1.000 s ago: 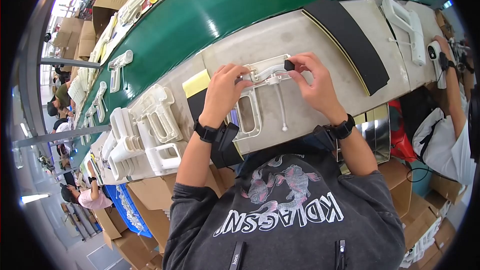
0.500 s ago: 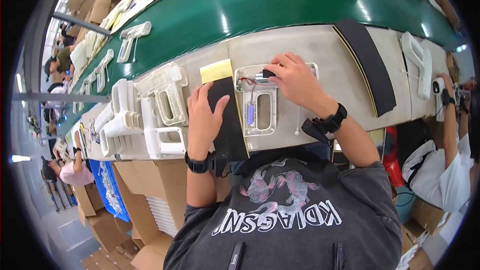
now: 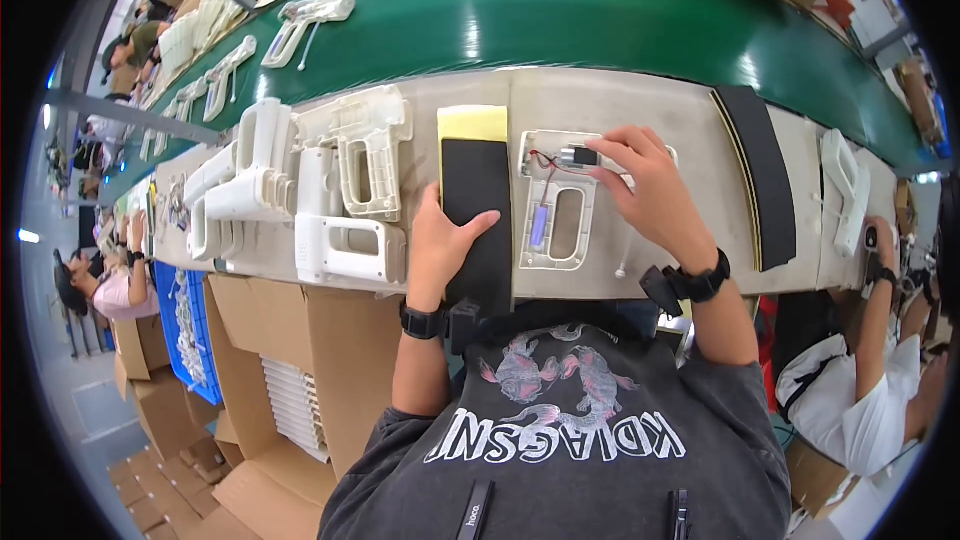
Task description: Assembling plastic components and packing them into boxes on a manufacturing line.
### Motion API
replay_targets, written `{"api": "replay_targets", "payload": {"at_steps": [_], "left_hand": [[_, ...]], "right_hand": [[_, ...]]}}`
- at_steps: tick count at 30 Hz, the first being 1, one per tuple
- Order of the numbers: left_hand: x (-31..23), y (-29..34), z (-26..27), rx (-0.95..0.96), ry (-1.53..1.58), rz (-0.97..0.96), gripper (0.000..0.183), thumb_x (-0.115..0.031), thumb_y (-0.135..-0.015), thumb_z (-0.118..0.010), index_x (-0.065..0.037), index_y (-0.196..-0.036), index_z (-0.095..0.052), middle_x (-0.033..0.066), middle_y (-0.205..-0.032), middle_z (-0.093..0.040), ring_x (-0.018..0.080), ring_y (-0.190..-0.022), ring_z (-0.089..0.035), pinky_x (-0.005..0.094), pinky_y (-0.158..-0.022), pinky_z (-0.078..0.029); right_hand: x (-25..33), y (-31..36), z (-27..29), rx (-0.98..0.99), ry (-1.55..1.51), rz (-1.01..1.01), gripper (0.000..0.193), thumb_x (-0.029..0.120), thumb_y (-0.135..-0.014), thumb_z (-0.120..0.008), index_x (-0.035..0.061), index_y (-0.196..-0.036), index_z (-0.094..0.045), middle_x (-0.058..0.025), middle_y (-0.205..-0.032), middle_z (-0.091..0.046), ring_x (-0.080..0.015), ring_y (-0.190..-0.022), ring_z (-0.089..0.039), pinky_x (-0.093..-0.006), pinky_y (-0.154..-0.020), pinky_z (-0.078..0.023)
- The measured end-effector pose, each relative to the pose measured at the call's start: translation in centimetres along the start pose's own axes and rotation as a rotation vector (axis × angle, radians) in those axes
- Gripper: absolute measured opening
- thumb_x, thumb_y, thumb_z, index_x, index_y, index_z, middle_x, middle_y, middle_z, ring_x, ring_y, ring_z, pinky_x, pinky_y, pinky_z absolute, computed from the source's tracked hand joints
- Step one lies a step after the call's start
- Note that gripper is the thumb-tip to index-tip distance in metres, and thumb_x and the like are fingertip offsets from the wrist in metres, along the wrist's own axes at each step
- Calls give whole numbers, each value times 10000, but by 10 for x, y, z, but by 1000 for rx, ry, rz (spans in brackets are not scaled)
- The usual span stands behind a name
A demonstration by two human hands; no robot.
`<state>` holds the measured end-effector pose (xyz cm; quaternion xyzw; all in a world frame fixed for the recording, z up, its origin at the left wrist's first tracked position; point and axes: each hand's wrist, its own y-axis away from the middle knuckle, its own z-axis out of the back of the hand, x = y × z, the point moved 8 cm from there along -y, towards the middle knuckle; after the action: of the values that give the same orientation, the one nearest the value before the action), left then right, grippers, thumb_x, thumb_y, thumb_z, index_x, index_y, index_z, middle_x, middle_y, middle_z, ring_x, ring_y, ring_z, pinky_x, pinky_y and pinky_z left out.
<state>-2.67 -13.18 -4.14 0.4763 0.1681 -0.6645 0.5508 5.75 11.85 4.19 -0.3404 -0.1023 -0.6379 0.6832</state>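
I had my right hand (image 3: 655,187), the nearer one, pinched on the small motor (image 3: 572,156) to its left, inside the white shell (image 3: 567,182), long axis roughly along the front edge of the counter (image 3: 600,286). Left hand (image 3: 441,250) lay loosely spread on the black pad (image 3: 477,180). Rightward, counter ran to the foam slab (image 3: 768,180).

My left hand (image 3: 447,240) is spread, thumb over a long black foam-looking strip (image 3: 478,200) with a yellow end. My right hand's (image 3: 655,185) fingertips are right at a stubby silver-and-black cylinder (image 3: 570,155) in an off-white plastic shell (image 3: 556,262).
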Motion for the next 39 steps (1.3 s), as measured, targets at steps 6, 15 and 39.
{"api": "replay_targets", "payload": {"at_steps": [6,15,39], "left_hand": [[-31,47,23,-11,422,-165,600,-67,-858,-767,23,-1348,-432,160,-1265,-605,209,-1143,-610,343,-970,-499],[-27,98,14,359,550,6,574,-24,-865,-721,25,-1391,-497,85,-1265,-645,149,-1125,-600,322,-1002,-474],[14,124,-1,896,465,-229,498,-27,-902,-703,34,-1362,-522,106,-1268,-657,161,-1155,-584,330,-1015,-456]], "right_hand": [[59,-5,-2,34,-338,131,334,-11,-863,-709,34,-1194,-690,-96,-1102,-638,-269,-994,-628,-349,-839,-524],[76,0,-56,321,-636,22,287,-10,-909,-671,-4,-1195,-695,-104,-1091,-648,-213,-950,-643,-313,-833,-528],[29,8,-57,383,-180,193,378,-88,-697,-751,82,-1035,-753,-53,-1053,-622,-226,-895,-642,-340,-754,-547]]}}
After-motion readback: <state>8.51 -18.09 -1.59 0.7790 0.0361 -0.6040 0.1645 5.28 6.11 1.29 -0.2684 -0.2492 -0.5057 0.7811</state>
